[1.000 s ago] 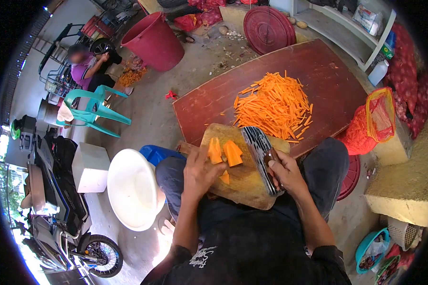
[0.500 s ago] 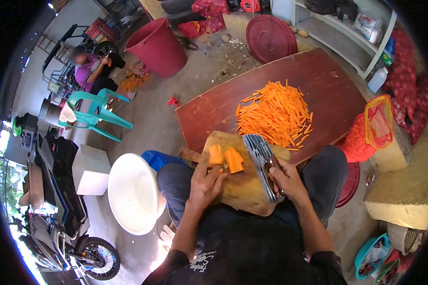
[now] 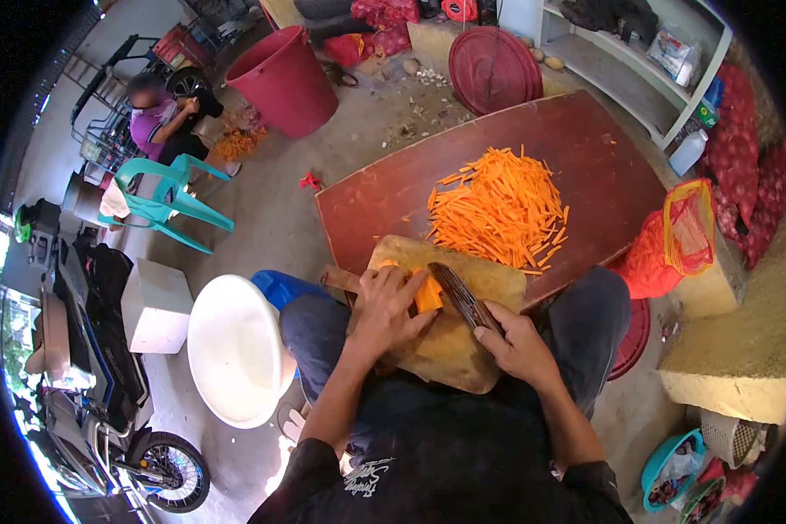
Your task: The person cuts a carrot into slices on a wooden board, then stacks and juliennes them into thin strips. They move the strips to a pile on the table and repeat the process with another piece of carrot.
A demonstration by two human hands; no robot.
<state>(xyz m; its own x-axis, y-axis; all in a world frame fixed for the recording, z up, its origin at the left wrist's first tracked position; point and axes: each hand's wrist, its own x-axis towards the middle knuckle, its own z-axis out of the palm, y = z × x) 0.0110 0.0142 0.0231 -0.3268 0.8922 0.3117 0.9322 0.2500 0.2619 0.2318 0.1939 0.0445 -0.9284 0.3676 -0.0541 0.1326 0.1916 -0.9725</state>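
A wooden chopping board [image 3: 454, 354] rests across my lap against the near edge of the red table [image 3: 375, 205]. On it lie thick orange carrot pieces [image 3: 426, 295]. My left hand [image 3: 382, 310] presses down on them with bent fingers, partly covering them. My right hand [image 3: 522, 348] grips a cleaver [image 3: 459, 295] by its handle; the blade now stands on edge, right beside the carrot and close to my left fingertips. Beyond the board a large heap of carrot sticks [image 3: 498, 210] covers part of the table.
A white basin [image 3: 236, 349] stands at my left, by a white box [image 3: 157, 307]. At the right sits a red mesh sack [image 3: 659, 249]. Further off are a green chair [image 3: 170, 196], a red bin [image 3: 284, 83] and a seated person [image 3: 162, 122].
My left hand has moved up and over the carrot pieces. The cleaver has shifted left and turned from lying flat to edge-down beside the carrot.
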